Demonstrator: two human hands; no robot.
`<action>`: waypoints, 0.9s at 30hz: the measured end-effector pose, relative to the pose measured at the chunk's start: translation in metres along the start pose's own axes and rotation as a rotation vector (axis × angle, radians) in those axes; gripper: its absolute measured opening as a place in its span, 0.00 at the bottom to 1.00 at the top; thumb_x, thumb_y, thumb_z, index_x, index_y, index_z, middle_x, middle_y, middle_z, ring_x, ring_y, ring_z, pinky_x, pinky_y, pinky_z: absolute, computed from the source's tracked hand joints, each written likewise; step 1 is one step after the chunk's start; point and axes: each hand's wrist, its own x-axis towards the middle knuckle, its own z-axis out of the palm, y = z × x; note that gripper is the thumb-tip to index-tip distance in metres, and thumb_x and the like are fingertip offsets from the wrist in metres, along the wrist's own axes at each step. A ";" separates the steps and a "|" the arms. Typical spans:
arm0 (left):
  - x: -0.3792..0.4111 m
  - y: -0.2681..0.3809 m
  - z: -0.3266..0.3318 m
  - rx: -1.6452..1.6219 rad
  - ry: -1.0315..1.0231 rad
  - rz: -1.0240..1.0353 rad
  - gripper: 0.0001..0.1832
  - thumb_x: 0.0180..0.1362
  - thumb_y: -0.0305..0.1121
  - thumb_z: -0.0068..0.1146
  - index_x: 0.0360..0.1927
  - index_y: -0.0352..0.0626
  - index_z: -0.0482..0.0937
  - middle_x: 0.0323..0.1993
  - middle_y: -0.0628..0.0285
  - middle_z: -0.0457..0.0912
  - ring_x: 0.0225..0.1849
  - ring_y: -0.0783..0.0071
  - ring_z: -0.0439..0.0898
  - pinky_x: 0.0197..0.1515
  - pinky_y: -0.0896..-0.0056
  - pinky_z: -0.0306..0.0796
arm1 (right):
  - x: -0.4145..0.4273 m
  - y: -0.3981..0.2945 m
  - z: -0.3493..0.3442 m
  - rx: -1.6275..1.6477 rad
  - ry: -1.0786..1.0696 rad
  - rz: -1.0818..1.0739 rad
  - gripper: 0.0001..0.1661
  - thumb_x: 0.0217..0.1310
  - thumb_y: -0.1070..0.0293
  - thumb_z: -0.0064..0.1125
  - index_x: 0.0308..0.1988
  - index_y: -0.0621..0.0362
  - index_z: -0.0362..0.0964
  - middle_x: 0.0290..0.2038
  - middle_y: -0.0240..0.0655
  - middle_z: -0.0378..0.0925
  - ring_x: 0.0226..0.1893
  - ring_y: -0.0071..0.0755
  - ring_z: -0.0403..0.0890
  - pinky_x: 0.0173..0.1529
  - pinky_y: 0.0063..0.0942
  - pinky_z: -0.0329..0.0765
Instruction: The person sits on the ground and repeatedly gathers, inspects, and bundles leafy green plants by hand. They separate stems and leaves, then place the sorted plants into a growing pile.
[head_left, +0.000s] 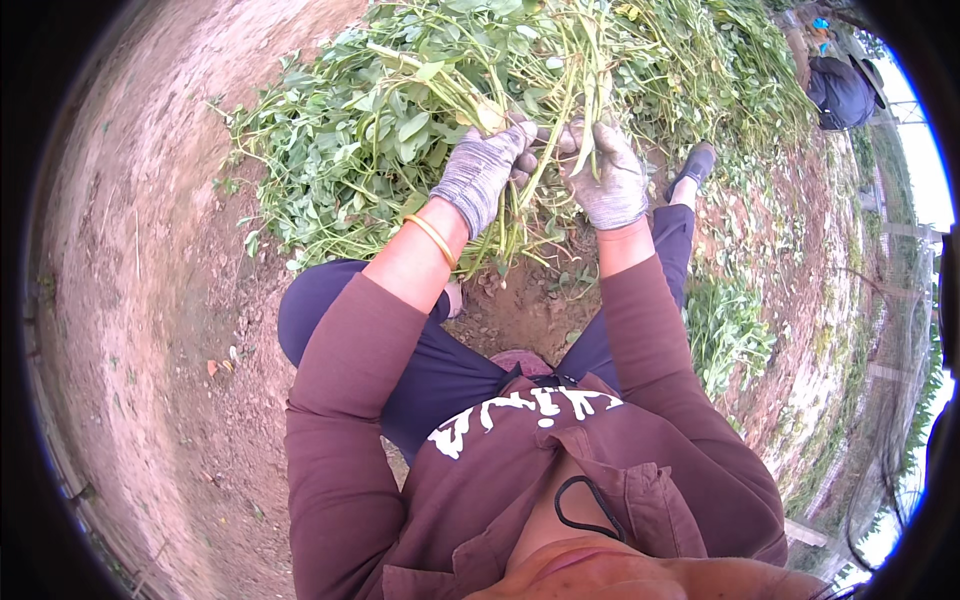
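Observation:
My left hand, in a grey knit glove with a yellow bangle on the wrist, grips a bundle of cut green leafy stems. Some stick out above it and some hang below. Opposite it, my right hand, gloved too, has its fingers around several long pale stems or pods. The two hands are close together, with thin stems between them. Under and beyond both lies a large heap of uprooted leafy plants, perhaps peanut or bean vines. Whether pods or roots hang among the stems cannot be told.
Bare reddish soil spreads on the left. A smaller green bunch lies beyond my right leg. Another person in dark clothes is at the upper right. Netting on a frame runs along the right edge. My shoe touches the heap.

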 end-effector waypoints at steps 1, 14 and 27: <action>0.001 -0.001 0.000 0.018 0.012 0.008 0.04 0.64 0.31 0.54 0.40 0.48 0.75 0.33 0.69 0.81 0.25 0.86 0.73 0.25 0.84 0.69 | 0.000 -0.001 0.001 -0.005 0.013 0.018 0.13 0.64 0.69 0.48 0.47 0.60 0.65 0.29 0.38 0.74 0.32 0.37 0.76 0.44 0.36 0.76; 0.002 -0.027 0.012 0.422 0.044 0.035 0.16 0.57 0.30 0.63 0.49 0.42 0.78 0.31 0.72 0.80 0.27 0.86 0.74 0.27 0.82 0.68 | -0.002 -0.001 0.004 -0.956 0.228 0.065 0.21 0.56 0.72 0.66 0.49 0.64 0.71 0.37 0.34 0.81 0.34 0.23 0.79 0.40 0.22 0.77; 0.007 -0.030 0.003 0.446 -0.144 -0.049 0.20 0.56 0.28 0.64 0.52 0.37 0.75 0.26 0.70 0.77 0.24 0.84 0.72 0.25 0.80 0.66 | -0.021 -0.011 0.003 -1.075 0.312 -0.085 0.16 0.57 0.76 0.63 0.45 0.61 0.69 0.34 0.30 0.76 0.33 0.21 0.76 0.38 0.21 0.75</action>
